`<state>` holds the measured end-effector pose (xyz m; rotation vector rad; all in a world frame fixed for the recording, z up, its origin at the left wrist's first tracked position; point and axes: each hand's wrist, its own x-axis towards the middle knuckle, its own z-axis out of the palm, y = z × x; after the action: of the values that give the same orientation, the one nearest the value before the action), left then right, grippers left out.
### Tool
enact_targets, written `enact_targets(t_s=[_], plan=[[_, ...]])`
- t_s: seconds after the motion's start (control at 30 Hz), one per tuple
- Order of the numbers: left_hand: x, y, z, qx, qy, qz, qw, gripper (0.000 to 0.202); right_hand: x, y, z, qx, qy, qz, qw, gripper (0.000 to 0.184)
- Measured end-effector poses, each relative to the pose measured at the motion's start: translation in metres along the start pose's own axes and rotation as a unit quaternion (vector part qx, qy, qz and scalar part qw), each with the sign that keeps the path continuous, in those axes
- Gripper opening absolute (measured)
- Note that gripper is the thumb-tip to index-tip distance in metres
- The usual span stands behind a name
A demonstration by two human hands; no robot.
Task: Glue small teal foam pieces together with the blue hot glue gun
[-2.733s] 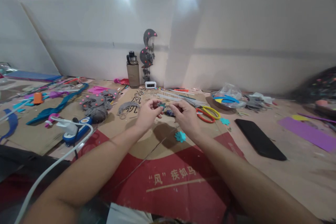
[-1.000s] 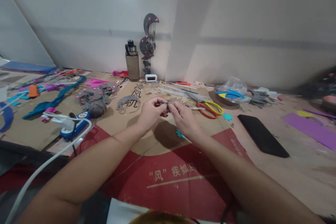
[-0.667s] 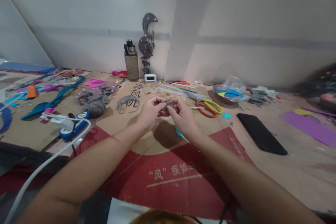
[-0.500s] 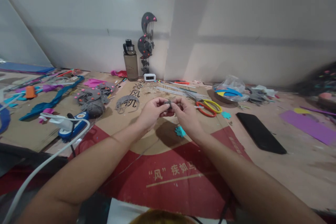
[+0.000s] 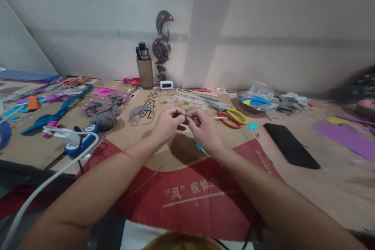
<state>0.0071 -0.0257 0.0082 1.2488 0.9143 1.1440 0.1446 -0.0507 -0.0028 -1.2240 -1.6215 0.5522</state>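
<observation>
My left hand (image 5: 166, 124) and my right hand (image 5: 203, 128) meet above the cardboard sheet (image 5: 181, 187), fingertips pinched together on a small dark craft piece (image 5: 185, 118) held between them. Most of that piece is hidden by my fingers. A teal foam flower (image 5: 198, 146) lies on the cardboard just under my right wrist, partly covered. Orange and yellow scissors (image 5: 231, 117) rest a short way right of my right hand.
A glue gun (image 5: 77, 140) with a white cord lies at the left. A bottle (image 5: 142, 66), grey moon ornaments (image 5: 162, 39) and a small clock (image 5: 166, 84) stand at the back wall. A black phone (image 5: 290, 145) and purple foam sheet (image 5: 345, 136) lie right. Foam scraps cover the left side.
Both hands have drawn closer together, the fingertips now touching around the small piece. The view has tilted down slightly; the teal flower is more covered by my right wrist.
</observation>
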Motion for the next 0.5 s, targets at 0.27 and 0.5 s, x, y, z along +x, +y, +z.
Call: enact_targets(t_s=[0.27, 0.5], plan=[[0.002, 0.009, -0.005, -0.053, -0.076, -0.070, 0.993, 0.028, 0.012, 0.007, -0.007, 0.108, -0.028, 0.073, 0.991, 0.012], [0.005, 0.002, -0.006, -0.020, -0.061, -0.050, 0.997, 0.029, 0.013, 0.006, -0.007, 0.136, -0.061, 0.088, 0.985, 0.013]])
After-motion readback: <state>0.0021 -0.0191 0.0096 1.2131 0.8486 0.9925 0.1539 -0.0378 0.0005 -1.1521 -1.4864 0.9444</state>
